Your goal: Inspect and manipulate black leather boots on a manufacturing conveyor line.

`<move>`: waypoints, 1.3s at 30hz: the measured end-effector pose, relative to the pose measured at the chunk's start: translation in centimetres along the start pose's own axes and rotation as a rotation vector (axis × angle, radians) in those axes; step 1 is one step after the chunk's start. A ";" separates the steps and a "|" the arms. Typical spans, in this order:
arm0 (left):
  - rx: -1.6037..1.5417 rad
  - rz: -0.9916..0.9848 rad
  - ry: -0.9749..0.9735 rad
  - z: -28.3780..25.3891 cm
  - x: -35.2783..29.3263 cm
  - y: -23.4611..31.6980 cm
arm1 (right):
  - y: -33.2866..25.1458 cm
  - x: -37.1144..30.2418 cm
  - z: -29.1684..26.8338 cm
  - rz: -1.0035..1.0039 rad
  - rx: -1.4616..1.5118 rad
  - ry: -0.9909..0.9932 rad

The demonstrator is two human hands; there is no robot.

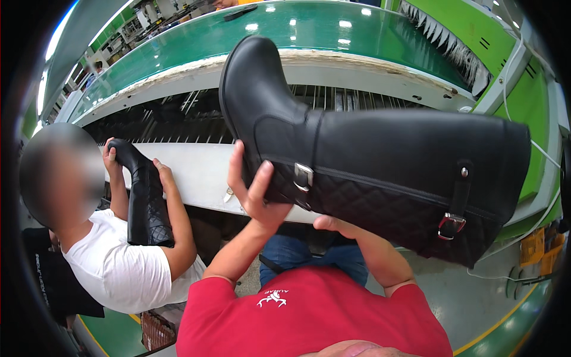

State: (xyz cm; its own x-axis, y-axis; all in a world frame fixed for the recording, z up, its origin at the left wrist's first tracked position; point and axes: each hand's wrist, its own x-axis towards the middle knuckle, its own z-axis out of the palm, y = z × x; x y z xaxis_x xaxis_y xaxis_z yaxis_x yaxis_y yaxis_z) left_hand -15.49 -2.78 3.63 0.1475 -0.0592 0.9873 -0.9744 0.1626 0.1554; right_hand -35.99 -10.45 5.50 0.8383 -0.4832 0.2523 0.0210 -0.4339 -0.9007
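A tall black boot (386,149) lies sideways in front of me, its toe up at the left and its shaft opening at the right. It has a quilted lower panel and two straps with silver buckles. Around the heel and ankle part, my left hand (259,196) grips it with the fingers on the near side. Under the shaft is my right hand (336,225); its thumb shows along the lower edge, while the boot hides its other fingers.
A co-worker in a white shirt (128,262) holds another black boot (143,193) at my left. Beyond my boot run a white ledge (193,178), metal rollers and a green conveyor belt (333,30). A green machine (470,27) with hanging white strips stands far right, near orange crates (533,249).
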 end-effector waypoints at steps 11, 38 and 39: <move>0.027 0.354 0.240 4.9 11.7 -13.3 | 8.0 1.4 2.3 -0.128 0.324 0.173; 0.451 -0.649 -0.377 9.1 19.8 -39.8 | 15.1 -3.4 1.5 0.041 -0.279 0.369; 0.422 -0.641 -0.385 9.4 19.5 -39.2 | 14.6 -3.1 1.1 0.109 -0.235 0.335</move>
State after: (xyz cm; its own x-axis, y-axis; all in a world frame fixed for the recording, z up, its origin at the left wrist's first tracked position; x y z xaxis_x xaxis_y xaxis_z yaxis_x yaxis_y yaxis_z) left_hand 23.98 -19.51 16.50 0.6976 -0.3575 0.6209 -0.7155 -0.3917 0.5784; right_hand -37.66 -14.44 -8.79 0.6044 -0.7395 0.2965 -0.2152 -0.5099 -0.8329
